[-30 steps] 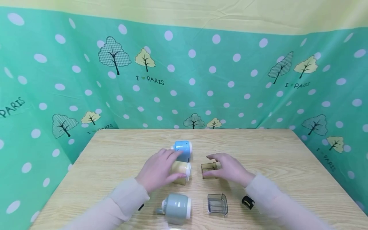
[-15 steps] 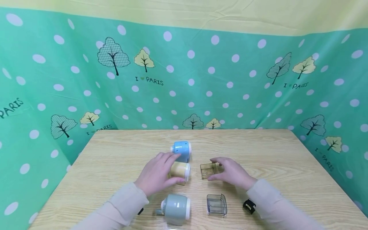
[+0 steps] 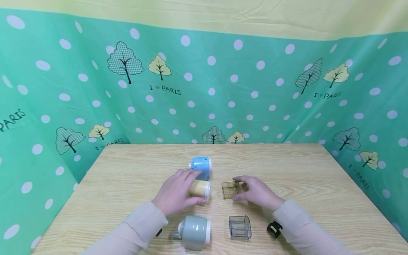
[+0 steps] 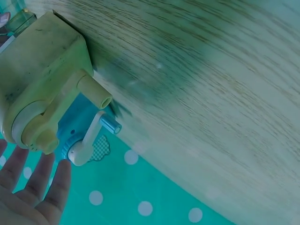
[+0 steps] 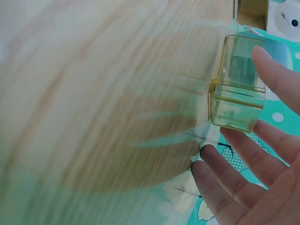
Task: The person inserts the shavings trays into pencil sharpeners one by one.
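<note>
**Left hand (image 3: 175, 193) on yellow sharpener (image 3: 198, 188), right hand (image 3: 259, 192) on amber tray (image 3: 228, 190)**

Head view: Yellow sharpener lies under the left palm, thumb on near side, fingers on far side, part-spread in a wide grip. Amber tray just left of the right hand, pinched at its right end between thumb and forefinger. Gap between the two pieces. Forearms angle inward from the bottom edge. Blue sharpener (image 3: 202, 165) beyond; grey sharpener (image 3: 195, 232) and grey tray (image 3: 239, 227) nearer.

Left wrist: crank (image 4: 65, 101) faces camera; three fingers extended beside it.

Right wrist: thumb overlaps tray wall, forefinger at opposite edge; remaining fingers fanned, nearly straight.
</note>
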`<control>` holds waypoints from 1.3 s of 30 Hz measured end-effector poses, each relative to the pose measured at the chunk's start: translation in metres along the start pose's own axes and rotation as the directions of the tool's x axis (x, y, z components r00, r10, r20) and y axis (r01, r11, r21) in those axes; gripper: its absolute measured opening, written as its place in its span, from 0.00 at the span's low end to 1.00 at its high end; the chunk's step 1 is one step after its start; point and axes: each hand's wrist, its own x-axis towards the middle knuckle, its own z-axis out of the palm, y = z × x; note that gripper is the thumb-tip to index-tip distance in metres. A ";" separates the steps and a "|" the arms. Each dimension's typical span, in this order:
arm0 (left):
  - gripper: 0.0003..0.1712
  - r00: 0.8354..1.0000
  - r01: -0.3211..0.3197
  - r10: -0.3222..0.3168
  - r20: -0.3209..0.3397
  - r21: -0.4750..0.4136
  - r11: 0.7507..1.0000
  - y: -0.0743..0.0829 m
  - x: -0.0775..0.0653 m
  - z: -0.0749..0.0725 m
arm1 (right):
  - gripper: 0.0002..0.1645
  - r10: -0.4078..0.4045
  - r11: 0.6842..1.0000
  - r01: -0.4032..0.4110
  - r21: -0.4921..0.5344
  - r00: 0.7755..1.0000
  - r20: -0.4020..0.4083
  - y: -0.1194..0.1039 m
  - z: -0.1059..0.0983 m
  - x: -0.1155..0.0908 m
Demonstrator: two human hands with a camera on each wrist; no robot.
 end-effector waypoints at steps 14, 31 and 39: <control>0.58 0.999 -0.028 0.028 0.042 -0.007 1.000 0.000 0.005 0.006 | 0.41 -0.015 0.999 0.015 0.052 1.000 -0.002 0.002 0.000 0.002; 0.60 0.981 0.009 -0.013 0.193 0.022 1.000 -0.001 0.010 0.012 | 0.37 0.054 0.999 -0.054 0.000 0.998 0.025 -0.002 -0.002 0.007; 0.59 0.979 0.009 -0.010 0.205 0.006 1.000 -0.001 0.013 0.015 | 0.37 0.056 0.998 -0.056 -0.012 0.998 0.026 -0.002 -0.002 0.007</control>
